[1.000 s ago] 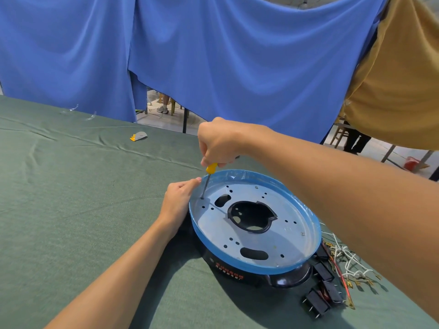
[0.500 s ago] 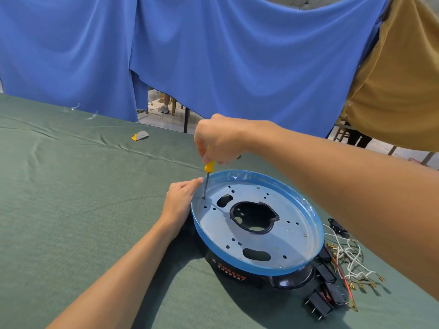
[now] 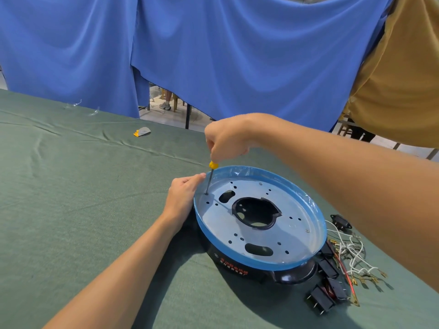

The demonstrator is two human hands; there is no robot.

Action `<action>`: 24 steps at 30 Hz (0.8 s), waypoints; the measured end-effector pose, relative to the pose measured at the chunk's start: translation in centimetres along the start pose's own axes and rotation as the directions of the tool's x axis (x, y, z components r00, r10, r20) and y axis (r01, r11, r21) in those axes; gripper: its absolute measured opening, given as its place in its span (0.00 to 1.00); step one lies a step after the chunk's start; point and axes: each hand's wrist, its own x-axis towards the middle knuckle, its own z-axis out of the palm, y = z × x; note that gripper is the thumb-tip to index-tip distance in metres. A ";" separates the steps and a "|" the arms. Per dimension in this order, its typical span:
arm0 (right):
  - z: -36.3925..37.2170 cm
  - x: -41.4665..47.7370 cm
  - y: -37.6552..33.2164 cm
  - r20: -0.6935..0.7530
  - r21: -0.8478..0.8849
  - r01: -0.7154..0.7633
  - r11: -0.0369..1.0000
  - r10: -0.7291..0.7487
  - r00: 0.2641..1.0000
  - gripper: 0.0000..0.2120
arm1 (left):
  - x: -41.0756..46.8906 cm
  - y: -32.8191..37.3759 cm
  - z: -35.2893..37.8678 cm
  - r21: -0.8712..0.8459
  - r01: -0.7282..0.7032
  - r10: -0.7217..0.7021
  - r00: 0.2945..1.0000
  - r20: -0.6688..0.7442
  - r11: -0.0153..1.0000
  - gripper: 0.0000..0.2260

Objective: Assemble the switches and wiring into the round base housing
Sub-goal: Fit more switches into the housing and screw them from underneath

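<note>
The round base housing (image 3: 237, 264) is black with a blue-rimmed silver metal plate (image 3: 261, 236) on top, lying on the green cloth. My right hand (image 3: 228, 138) grips a yellow-handled screwdriver (image 3: 210, 179) held upright, its tip in a hole at the plate's left edge. My left hand (image 3: 183, 195) rests against the housing's left rim, fingers curled on the blue edge. Several black rocker switches (image 3: 327, 288) and a bundle of white and red wires (image 3: 349, 257) lie to the right of the housing.
A small grey and yellow scrap (image 3: 142, 132) lies on the green tablecloth (image 3: 71, 210) at the back. Blue curtains (image 3: 213, 55) and a mustard one (image 3: 403, 79) hang behind the table. A black socket part (image 3: 341, 220) sits near the wires.
The right hand and screwdriver stay over the same hole; the hand has shifted slightly on the handle. The left hand keeps its place on the rim.
</note>
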 end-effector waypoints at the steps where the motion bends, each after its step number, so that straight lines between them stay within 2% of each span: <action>1: 0.4 0.1 0.0 -0.065 0.005 0.013 1.000 -0.013 0.998 0.11 | 0.0 0.0 0.0 0.012 0.003 -0.003 1.000 -0.004 1.000 0.19; 4: 1.9 0.3 0.1 -0.269 0.107 -0.005 0.994 0.034 0.962 0.11 | -0.1 0.1 0.0 0.023 -0.003 0.003 1.000 -0.003 1.000 0.20; 6: 2.5 0.4 0.0 -0.315 0.180 -0.057 0.982 0.112 0.942 0.13 | -0.1 0.0 0.0 0.014 -0.009 0.009 1.000 0.001 1.000 0.18; 10: 0.9 -0.5 -0.6 -0.132 0.054 -0.071 0.996 0.078 0.988 0.23 | 0.0 -0.1 -0.1 0.011 -0.010 0.010 1.000 0.006 1.000 0.19; 12: 0.2 -0.7 -0.7 -0.074 0.029 -0.043 0.999 0.045 0.996 0.21 | 0.1 -0.1 -0.1 0.015 -0.009 0.009 1.000 0.011 1.000 0.21; 15: 0.4 -0.6 -0.4 -0.125 0.088 0.033 0.996 -0.022 0.992 0.26 | 0.1 -0.2 0.0 0.012 -0.019 0.019 1.000 0.009 1.000 0.18; 19: 1.0 0.0 -0.2 -0.290 -0.005 0.067 0.998 -0.065 0.955 0.07 | 0.3 -0.3 0.0 0.015 -0.024 0.024 1.000 0.005 1.000 0.22; 22: 1.7 0.5 -0.3 -0.296 -0.056 0.022 0.998 -0.037 0.954 0.17 | 0.3 -0.3 0.0 0.029 -0.028 0.028 0.999 0.016 0.999 0.24; 24: 1.3 0.3 -0.5 -0.205 -0.046 0.013 0.999 -0.022 0.979 0.19 | 0.3 -0.4 0.0 0.019 -0.039 0.038 0.999 0.016 0.999 0.22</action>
